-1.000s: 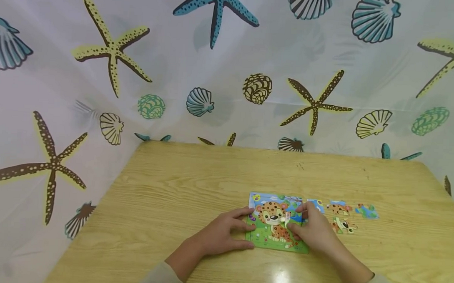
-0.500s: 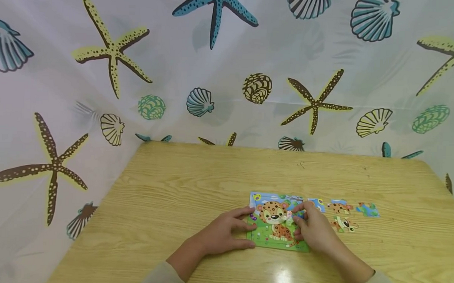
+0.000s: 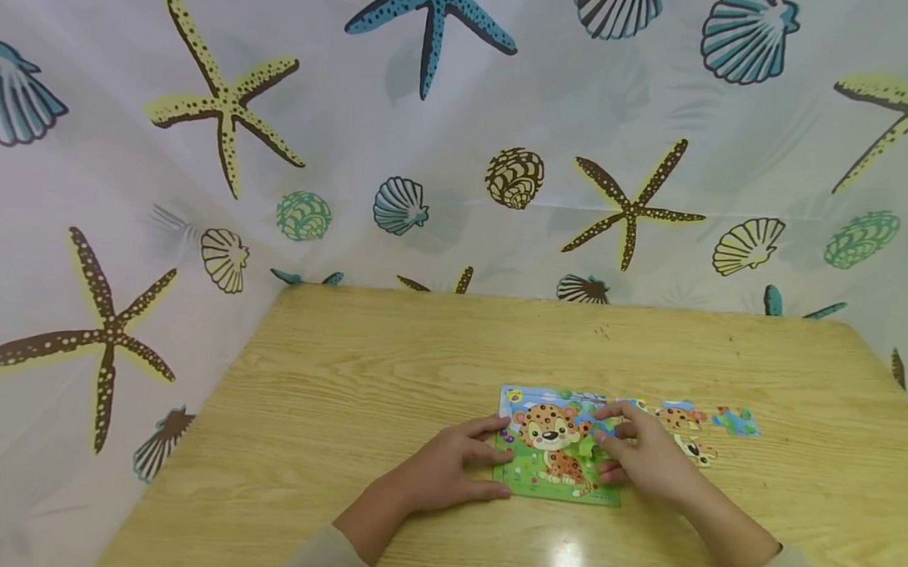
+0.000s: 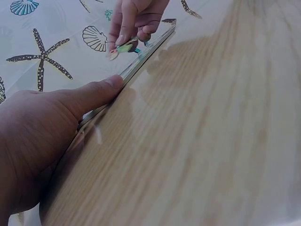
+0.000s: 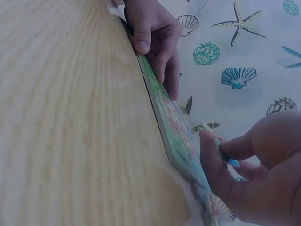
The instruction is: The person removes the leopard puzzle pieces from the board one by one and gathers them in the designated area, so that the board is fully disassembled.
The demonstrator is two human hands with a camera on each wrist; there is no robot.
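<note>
A jigsaw board (image 3: 522,479) with a cartoon leopard lies on the wooden table. My left hand (image 3: 447,468) rests at its left side, fingers spread over the edge; in the left wrist view the thumb (image 4: 101,92) lies along the near edge. Over the board's right part, my right hand (image 3: 646,459) pinches a small puzzle piece (image 3: 589,448) between thumb and fingers. The left wrist view shows this puzzle piece (image 4: 125,47), green with a little pink, held tilted just above the board. In the right wrist view, the fingers (image 5: 214,162) hide much of it.
Several loose pieces lie right of the board: a leopard-ear piece (image 3: 680,417), a blue and green piece (image 3: 736,421), and a leopard-face piece (image 3: 696,451) partly behind my right hand. A curtain (image 3: 440,250) with starfish and shells hangs behind the table (image 3: 392,340).
My right hand has shifted slightly right with the piece, which has turned in the fingers and now shows more green. The left hand and board have stayed nearly still.
</note>
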